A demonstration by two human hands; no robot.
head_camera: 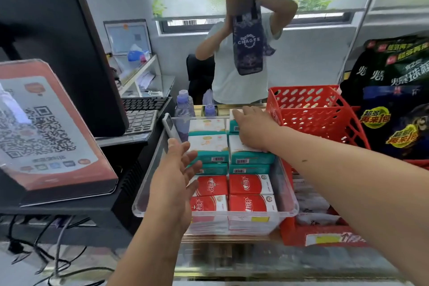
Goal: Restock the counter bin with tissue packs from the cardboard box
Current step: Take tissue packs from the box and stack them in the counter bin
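Note:
A clear plastic counter bin (pixel 286 195) sits on the counter in front of me. It holds red tissue packs (pixel 249 184) in its near rows and white-and-teal tissue packs (pixel 209 144) in its far rows. My right hand (pixel 251 129) lies flat with straight fingers on the far right teal-and-white pack (pixel 250 158). My left hand (pixel 178 169) hovers open over the bin's left side, holding nothing. No cardboard box is in view.
A red perforated basket (pixel 311 111) stands right of the bin, with black snack bags (pixel 394 100) behind it. Left are a QR-code stand (pixel 46 132), a monitor (pixel 58 49) and a keyboard (pixel 141 114). Two water bottles (pixel 184 104) and a person (pixel 241 53) are beyond the bin.

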